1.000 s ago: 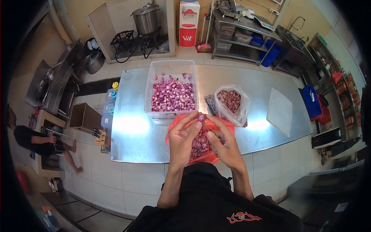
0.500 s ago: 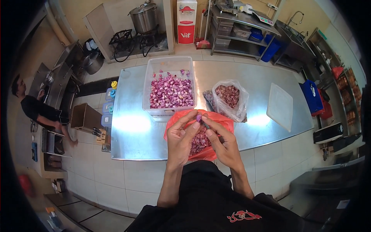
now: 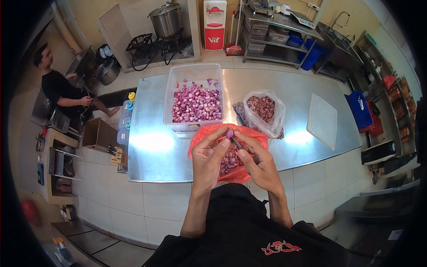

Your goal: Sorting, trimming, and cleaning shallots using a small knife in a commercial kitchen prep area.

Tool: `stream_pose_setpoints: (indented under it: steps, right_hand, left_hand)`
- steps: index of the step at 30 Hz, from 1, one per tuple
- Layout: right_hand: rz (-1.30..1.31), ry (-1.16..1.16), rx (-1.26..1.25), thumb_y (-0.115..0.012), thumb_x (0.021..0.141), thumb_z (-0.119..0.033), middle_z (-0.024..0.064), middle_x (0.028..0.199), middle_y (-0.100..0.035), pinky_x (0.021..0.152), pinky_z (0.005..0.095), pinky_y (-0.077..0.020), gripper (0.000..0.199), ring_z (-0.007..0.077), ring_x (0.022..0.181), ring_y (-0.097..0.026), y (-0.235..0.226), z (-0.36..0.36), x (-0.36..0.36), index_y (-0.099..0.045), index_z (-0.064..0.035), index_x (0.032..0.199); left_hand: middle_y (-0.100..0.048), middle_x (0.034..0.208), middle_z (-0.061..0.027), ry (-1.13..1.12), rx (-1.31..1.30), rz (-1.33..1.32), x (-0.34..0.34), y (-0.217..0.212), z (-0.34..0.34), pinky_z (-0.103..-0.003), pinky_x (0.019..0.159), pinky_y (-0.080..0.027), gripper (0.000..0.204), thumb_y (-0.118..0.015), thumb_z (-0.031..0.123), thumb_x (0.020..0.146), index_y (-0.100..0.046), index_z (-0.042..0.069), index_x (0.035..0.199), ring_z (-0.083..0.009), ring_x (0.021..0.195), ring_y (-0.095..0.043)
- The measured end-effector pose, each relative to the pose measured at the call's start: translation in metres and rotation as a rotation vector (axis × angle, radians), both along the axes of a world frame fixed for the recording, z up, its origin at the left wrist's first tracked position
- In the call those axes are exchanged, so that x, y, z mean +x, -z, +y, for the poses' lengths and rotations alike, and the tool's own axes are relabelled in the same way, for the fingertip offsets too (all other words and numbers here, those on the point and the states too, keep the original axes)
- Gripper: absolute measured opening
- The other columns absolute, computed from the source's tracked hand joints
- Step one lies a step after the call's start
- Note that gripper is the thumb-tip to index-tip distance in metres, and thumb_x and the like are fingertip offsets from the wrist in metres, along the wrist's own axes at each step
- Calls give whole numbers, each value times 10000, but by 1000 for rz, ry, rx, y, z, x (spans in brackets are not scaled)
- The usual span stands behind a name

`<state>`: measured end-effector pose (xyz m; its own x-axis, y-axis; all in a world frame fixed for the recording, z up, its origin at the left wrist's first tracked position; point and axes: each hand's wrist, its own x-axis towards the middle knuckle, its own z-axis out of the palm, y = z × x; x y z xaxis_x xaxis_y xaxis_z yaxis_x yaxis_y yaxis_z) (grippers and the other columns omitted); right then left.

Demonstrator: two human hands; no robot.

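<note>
Between the fingertips of my left hand (image 3: 207, 162) is a small purple shallot (image 3: 230, 133). My right hand (image 3: 262, 168) grips a small knife (image 3: 236, 142), its dark blade close against the shallot. Both hands are over an open red plastic bag (image 3: 199, 139) that holds reddish peelings (image 3: 231, 161). Beyond my left hand stands a clear plastic bin (image 3: 194, 72) partly filled with peeled shallots (image 3: 195, 104). A clear plastic bag (image 3: 279, 113) of brownish unpeeled shallots (image 3: 261, 108) rests past my right hand.
A translucent lid (image 3: 321, 122) lies at the right of the steel table (image 3: 289, 86). Lidded containers (image 3: 124, 122) and a knife block (image 3: 116, 155) stand by its left edge, near a cardboard box (image 3: 95, 133). Another person (image 3: 66, 91) is at the far left.
My hands stay nearly in place, with the shallot and knife shifting slightly between the fingers. The other person has moved to the right and their leg is now stretched toward the table.
</note>
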<state>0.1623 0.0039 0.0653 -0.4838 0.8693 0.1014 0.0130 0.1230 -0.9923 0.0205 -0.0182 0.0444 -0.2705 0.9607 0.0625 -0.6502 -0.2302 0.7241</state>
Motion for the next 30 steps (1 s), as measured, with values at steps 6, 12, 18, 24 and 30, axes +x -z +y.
stream_pose_setpoints:
  steps: [6,12,18,24,30]
  right_hand:
    - [-20,36,214,-497,961,-69,151,1295,-565,1031,319,-374,352,222,1223,-510,1,-1,-3,-512,1,1306]
    - [-37,65,227,-486,961,-47,159,1298,-562,1045,320,-370,330,231,1246,-499,4,-3,-6,-529,13,1283]
    - [-19,104,213,-483,967,-53,145,1292,-570,1034,311,-374,328,208,1228,-506,4,-4,-10,-530,12,1285]
    - [-50,103,210,-507,956,-74,159,1259,-589,962,310,-426,332,220,1148,-570,4,-3,-5,-542,-4,1279]
    - [-70,151,46,-496,970,-91,123,1238,-589,945,290,-420,341,169,1087,-558,16,-13,1,-522,-9,1300]
  left_hand:
    - [-630,1127,-172,-4,-6,16,1,3,-2,-306,897,-536,320,-583,18,913,-554,-64,1221,-180,977,-645]
    - [-636,1118,-169,-18,5,20,1,4,-1,-299,896,-534,326,-591,13,905,-554,-70,1218,-186,987,-645]
    - [-636,1121,-166,-55,1,79,-1,3,-3,-287,890,-531,337,-611,-3,886,-556,-79,1210,-183,989,-643]
    - [-629,1133,-161,-121,15,97,1,4,-3,-298,908,-525,325,-613,-5,885,-564,-79,1198,-187,1014,-632]
    - [-624,1125,-162,-72,-16,55,1,10,-15,-330,913,-536,295,-590,-1,899,-565,-90,1179,-203,1005,-637]
